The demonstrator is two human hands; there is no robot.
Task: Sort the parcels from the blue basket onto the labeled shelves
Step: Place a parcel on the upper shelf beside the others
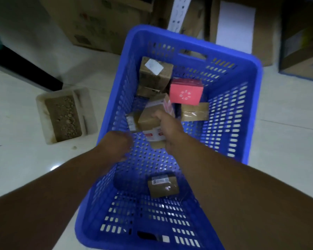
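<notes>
While my right hand (167,127) grips the brown parcel (148,120) at frame centre, I should lift straight up, clear of the blue basket (233,109); left hand (116,143) blurred, fingers indeterminate.

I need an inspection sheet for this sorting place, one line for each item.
Surface: pale tiled floor.
Job's things: blue basket on the floor; inside, a labelled brown box, a pink box, a taped brown box, a small parcel near the person.
Clutter: tray of brown grains left of the basket.
Hands: right hand grips a brown parcel; left hand over the basket, blurred, grip unclear.
Cables: nothing seen.
Surroundings: cardboard boxes beyond the basket.
</notes>
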